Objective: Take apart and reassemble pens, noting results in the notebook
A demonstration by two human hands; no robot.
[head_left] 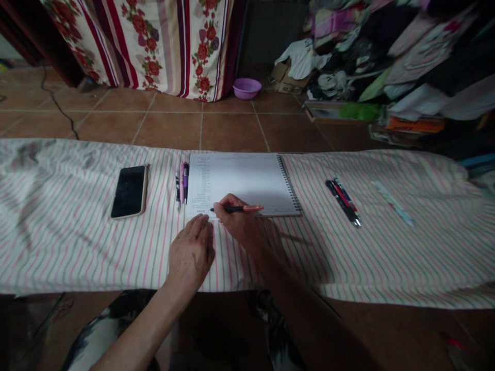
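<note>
The right hand (235, 217) pinches one black pen (236, 208) with a copper-coloured end, its tip over the near left part of one spiral-bound notebook (247, 180). The notebook lies partly under that hand and just beyond the left hand (191, 250), which rests palm down, grasping nothing visible, fingertips at the near left corner. Just beside the notebook's left edge lie three pens (182, 183); farther left, one phone (129, 191). Well to the right are a pen bunch (343, 202), at least three, overlapping, and one pale strip (393, 203). Beneath everything spreads striped cloth (247, 263).
</note>
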